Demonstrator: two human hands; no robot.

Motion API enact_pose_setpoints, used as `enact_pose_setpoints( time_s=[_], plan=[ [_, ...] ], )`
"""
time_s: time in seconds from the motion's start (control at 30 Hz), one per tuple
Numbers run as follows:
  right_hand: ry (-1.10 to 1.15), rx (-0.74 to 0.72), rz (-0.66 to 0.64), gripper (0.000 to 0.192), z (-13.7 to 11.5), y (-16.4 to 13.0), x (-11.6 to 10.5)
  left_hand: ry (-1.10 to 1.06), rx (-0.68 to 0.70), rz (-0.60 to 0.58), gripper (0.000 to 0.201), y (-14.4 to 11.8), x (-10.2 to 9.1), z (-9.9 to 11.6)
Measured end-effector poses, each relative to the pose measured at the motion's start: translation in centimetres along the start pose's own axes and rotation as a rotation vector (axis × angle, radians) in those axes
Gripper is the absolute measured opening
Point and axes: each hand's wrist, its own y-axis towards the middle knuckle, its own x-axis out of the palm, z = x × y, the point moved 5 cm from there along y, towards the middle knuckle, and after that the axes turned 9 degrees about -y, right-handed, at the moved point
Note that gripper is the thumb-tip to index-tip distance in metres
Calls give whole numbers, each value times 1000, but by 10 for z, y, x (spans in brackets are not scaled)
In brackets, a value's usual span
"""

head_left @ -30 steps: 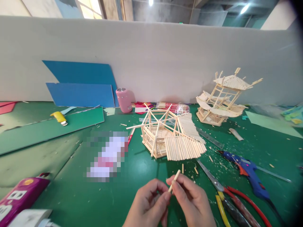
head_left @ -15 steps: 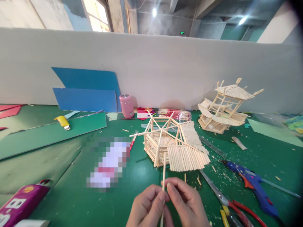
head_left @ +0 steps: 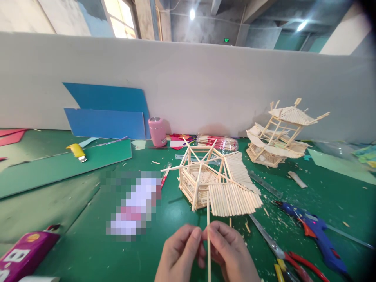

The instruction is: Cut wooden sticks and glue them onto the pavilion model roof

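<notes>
Our green desk point(head_left: 88, 254) spreads under the partly roofed stick pavilion point(head_left: 219, 192), set before us presumably for easy access. Right of the pavilion lies our glue gun point(head_left: 320, 229), probably there for quick reach. Nearer us than the pavilion, our left hand point(head_left: 183, 250) curls, thumb against forefinger; we cannot tell whether it grasps anything. Our right hand's point(head_left: 232, 250) fingers pinch a slender stick point(head_left: 209, 250), seemingly for fine control.

The only camera sits on the person's head, facing forward and down, close above the hands point(head_left: 181, 250) and counter point(head_left: 132, 260).
</notes>
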Motion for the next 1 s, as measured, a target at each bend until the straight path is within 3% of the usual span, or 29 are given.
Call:
enact_pose_setpoints(
  time_s=[0.13,0.43,0.63,1.0],
  plan=[
    [-1,25,5,35,1,2,-3,-98,0,119,25,20,-4,1],
    [42,45,63,36,0,5,-3,-420,-142,21,29,35,24,0],
    [67,70,134,36,-1,6,-3,-409,-96,12,25,40,27,5],
    [111,70,126,33,-4,8,-3,-324,-46,0,26,43,27,10]
  ],
)
